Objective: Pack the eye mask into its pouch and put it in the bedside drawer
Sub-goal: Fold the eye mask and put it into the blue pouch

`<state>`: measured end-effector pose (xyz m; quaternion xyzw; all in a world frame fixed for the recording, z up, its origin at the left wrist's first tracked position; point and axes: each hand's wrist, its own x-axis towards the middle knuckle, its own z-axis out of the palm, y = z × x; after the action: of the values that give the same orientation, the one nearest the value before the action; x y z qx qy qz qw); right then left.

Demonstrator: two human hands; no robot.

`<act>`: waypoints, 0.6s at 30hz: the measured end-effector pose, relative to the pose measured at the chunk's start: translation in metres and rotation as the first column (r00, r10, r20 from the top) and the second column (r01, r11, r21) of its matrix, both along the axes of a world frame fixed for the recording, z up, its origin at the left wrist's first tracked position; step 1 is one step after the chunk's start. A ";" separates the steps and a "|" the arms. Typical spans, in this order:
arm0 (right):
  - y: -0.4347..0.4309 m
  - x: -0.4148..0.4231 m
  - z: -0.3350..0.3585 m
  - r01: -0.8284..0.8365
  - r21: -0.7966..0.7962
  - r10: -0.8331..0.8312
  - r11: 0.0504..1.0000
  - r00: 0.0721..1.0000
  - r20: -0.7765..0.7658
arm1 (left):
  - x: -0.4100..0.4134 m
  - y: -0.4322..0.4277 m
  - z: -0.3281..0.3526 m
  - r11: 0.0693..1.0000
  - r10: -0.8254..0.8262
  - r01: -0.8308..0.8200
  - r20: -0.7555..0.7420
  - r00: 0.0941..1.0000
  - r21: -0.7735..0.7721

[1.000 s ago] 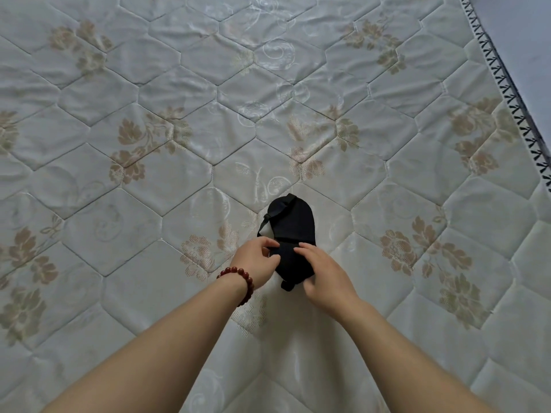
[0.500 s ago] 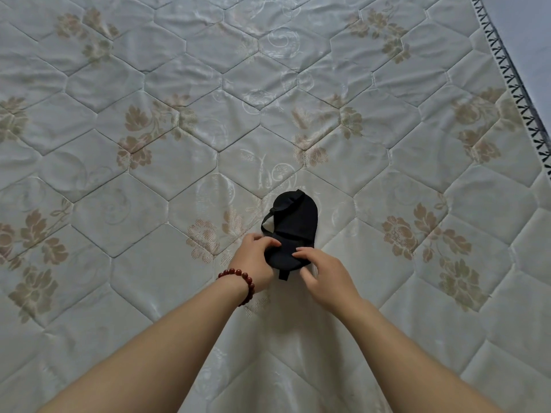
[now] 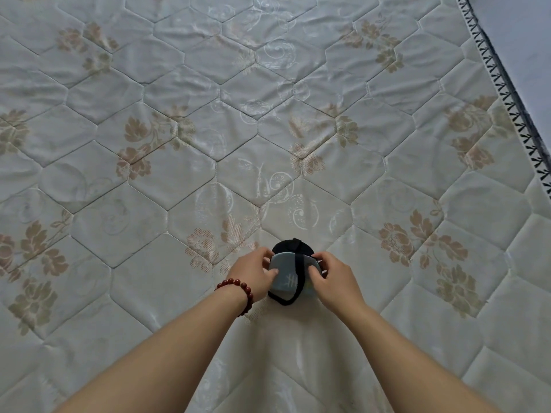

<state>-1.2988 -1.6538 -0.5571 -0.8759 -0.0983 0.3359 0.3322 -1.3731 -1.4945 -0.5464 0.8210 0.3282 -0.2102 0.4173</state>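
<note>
So, just the one head view to go on, and you're looking down over both forearms at the eye mask lying on the mattress, right in the middle between your two hands. It looks folded over on itself: a grey-blue padded face with a pale mark on it is turned up, and a rounded black part pokes out at the far edge. The black strap runs straight down the middle, away-to-toward you, and loops under the near edge.

Your left hand has its fingers pinching the left edge of the mask, thumb on top. Your right hand mirrors it, fingers pressed onto the right edge. So both are gripping the mask, neither spread free. There's a red bead bracelet on your left wrist.

The relation that matters: the folded bundle's long axis runs roughly front-to-back along that strap line, and you're holding it from the two sides, both hands about equally close. My guess is you're in the middle of folding it compact.

I can't make out a pouch or drawer anywhere in this view, only the dark stitched edge trim off to the right. So the packing itself isn't done yet, I'd say.
</note>
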 end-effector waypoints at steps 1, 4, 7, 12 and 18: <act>0.001 0.000 -0.002 0.020 0.005 -0.020 1.000 1.000 -0.001 | 0.000 -0.001 -0.002 1.000 0.013 -0.013 -0.003 1.000 0.002; 0.004 -0.001 -0.007 0.105 0.024 -0.105 0.994 0.994 0.004 | 0.002 -0.005 -0.007 0.999 0.030 -0.030 -0.001 1.000 0.028; 0.008 -0.001 -0.014 0.183 0.036 -0.184 0.982 0.983 0.023 | 0.005 -0.010 -0.011 0.994 0.033 -0.034 0.019 0.999 0.102; 0.019 0.000 -0.025 0.241 0.000 -0.240 0.971 0.968 0.079 | 0.011 -0.015 -0.016 0.993 0.046 -0.048 0.021 0.999 0.111; 0.020 0.004 -0.030 0.267 -0.015 -0.265 0.964 0.961 0.079 | 0.014 -0.012 -0.021 0.999 0.026 -0.022 -0.102 0.994 0.042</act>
<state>-1.2953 -1.6334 -0.5869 -0.8975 0.0116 0.2557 0.3591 -1.3587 -1.5061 -0.5670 0.8134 0.3630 -0.2403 0.3857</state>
